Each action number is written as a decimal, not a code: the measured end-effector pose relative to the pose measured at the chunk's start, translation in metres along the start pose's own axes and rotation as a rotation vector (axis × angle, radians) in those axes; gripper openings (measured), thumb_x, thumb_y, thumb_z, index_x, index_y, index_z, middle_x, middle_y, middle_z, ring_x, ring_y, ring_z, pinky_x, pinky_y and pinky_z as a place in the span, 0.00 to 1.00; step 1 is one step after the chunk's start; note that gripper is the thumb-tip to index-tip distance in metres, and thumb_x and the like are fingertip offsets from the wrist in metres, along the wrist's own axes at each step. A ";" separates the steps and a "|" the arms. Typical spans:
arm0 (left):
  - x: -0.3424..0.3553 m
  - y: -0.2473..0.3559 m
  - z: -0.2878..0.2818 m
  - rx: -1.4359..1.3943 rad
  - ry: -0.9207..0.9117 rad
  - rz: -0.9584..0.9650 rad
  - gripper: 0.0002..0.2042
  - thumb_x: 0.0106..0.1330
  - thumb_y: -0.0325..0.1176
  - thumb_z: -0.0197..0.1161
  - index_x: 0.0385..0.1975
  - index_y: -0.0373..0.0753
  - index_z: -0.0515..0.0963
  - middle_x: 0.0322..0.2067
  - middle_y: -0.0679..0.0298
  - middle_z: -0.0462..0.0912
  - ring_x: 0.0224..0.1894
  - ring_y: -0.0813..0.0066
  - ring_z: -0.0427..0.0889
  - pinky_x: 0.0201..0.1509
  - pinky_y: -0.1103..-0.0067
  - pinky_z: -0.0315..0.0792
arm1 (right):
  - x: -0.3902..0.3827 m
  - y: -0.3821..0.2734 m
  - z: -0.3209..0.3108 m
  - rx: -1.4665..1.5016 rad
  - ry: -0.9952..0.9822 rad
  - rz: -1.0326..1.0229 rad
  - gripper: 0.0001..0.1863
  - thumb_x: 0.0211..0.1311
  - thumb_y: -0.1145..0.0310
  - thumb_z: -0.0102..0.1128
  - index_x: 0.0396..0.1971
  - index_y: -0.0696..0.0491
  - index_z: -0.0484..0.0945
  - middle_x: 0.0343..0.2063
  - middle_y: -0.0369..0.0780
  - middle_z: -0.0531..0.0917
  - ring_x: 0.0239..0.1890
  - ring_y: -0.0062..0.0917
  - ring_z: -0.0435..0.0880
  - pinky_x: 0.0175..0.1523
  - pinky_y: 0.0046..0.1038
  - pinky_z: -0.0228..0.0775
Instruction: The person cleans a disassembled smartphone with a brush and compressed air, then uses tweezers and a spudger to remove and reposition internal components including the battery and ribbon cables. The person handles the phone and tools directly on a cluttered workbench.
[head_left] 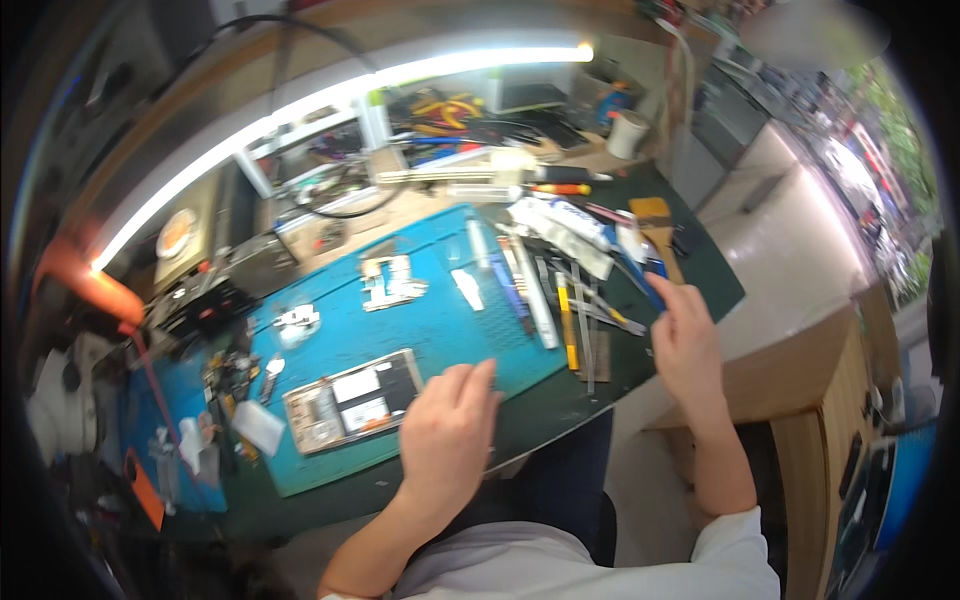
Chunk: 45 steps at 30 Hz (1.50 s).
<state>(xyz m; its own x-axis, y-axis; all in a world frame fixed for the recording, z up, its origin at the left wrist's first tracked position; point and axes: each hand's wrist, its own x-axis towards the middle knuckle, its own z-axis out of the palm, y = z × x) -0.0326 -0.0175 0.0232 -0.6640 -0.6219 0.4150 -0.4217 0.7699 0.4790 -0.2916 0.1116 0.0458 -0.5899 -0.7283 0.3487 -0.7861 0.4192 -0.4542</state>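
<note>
Phone point(340, 405), opened, lies on the blue mat point(440, 335) near the left hand point(448, 430), fingers bent, grip unclear; over the desk point(535, 430), the right hand point(688, 345) meets a blue tool point(640, 285), but whether it pinches I cannot tell.

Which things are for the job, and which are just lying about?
Probably for the job:
- open, pale-framed rectangular electronic device by the left hand
- flat blue mat beneath it
- slim blue tool at the right hand

Probably just lying about:
- flat tan brush
- slim yellow stick-shaped tool
- white cylindrical thing
</note>
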 end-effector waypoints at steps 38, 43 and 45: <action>-0.419 -0.415 -0.538 1.056 1.014 -0.506 0.36 0.68 0.27 0.66 0.77 0.32 0.61 0.69 0.39 0.69 0.68 0.41 0.71 0.74 0.59 0.64 | -0.145 -0.263 0.070 1.229 -1.523 0.569 0.29 0.81 0.75 0.49 0.78 0.52 0.64 0.39 0.40 0.82 0.25 0.14 0.68 0.26 0.18 0.55; -0.417 -0.256 -0.422 0.642 0.747 -0.209 0.30 0.63 0.28 0.69 0.66 0.36 0.69 0.57 0.50 0.77 0.52 0.52 0.82 0.61 0.59 0.75 | -0.169 -0.262 0.114 1.373 -1.861 0.831 0.29 0.83 0.75 0.44 0.81 0.50 0.61 0.41 0.41 0.82 0.24 0.15 0.62 0.25 0.19 0.52; -0.401 -0.187 -0.371 0.718 0.360 -0.018 0.28 0.57 0.35 0.75 0.57 0.38 0.74 0.44 0.54 0.84 0.46 0.57 0.83 0.49 0.66 0.80 | -0.176 -0.267 0.122 1.308 -1.912 0.911 0.29 0.83 0.75 0.43 0.81 0.49 0.61 0.41 0.40 0.81 0.24 0.14 0.61 0.25 0.19 0.51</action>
<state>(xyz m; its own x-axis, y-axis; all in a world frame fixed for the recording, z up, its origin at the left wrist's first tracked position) 0.5417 0.0351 0.0539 -0.4652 -0.5487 0.6946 -0.8060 0.5870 -0.0762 0.0447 0.0614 0.0062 0.7209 -0.4327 -0.5414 0.3165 0.9005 -0.2982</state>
